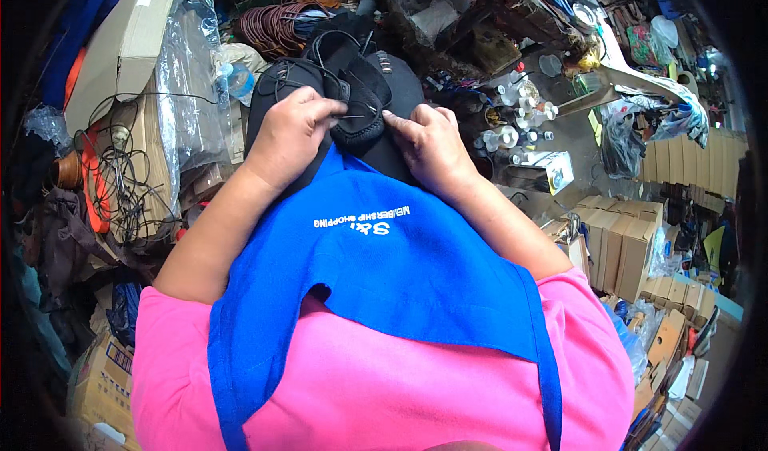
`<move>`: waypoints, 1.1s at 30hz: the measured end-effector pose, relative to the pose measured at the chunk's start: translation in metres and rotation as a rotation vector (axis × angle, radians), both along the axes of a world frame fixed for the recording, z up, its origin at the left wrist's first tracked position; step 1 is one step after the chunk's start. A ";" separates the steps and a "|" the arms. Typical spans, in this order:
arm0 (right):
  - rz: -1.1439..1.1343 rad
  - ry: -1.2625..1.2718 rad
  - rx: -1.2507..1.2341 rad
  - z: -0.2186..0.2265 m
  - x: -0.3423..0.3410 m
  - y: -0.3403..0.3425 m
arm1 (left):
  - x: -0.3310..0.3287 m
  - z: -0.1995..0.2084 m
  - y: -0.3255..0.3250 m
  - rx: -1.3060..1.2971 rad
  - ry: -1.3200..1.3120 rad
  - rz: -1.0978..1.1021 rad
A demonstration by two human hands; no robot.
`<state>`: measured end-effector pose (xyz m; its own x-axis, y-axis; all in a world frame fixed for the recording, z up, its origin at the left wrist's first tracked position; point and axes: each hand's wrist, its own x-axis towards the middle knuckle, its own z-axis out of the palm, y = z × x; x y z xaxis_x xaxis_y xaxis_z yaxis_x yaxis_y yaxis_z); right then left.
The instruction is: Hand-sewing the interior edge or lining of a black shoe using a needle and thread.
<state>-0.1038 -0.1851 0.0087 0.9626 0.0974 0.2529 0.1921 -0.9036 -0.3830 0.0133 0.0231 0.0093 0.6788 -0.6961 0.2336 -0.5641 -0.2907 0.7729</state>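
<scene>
Black shoe [362, 133] lies at twelve o'clock; your left hand [298, 127], at its nine o'clock, pinches a needle [353, 116]; your right hand [432, 141], at four, pinches its edge.

Shoe [362, 134] between the fingers [331, 108]

Right of the grip, a smooth grey floor [578, 149] shows amid clutter under pale light; farther right and nearer the wearer, brown rectangular cardboard boxes [620, 239] stand stacked. Left of the grip, a long beige cardboard box [128, 39] stands tilted.
</scene>
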 end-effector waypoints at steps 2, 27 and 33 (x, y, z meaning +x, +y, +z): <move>-0.003 -0.033 -0.043 0.002 -0.001 0.001 | -0.001 -0.004 0.002 0.192 -0.418 0.012; -0.038 0.228 0.049 0.008 -0.004 -0.009 | 0.010 -0.009 0.000 0.149 -0.214 0.019; -0.070 0.473 0.425 0.004 0.012 -0.033 | 0.018 -0.013 -0.008 0.051 -0.127 -0.074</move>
<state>-0.0918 -0.2177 0.0127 0.9800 0.0152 -0.1985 -0.1397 -0.6581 -0.7398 0.0314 0.0150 -0.0036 0.5922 -0.7566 0.2773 -0.6780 -0.2818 0.6789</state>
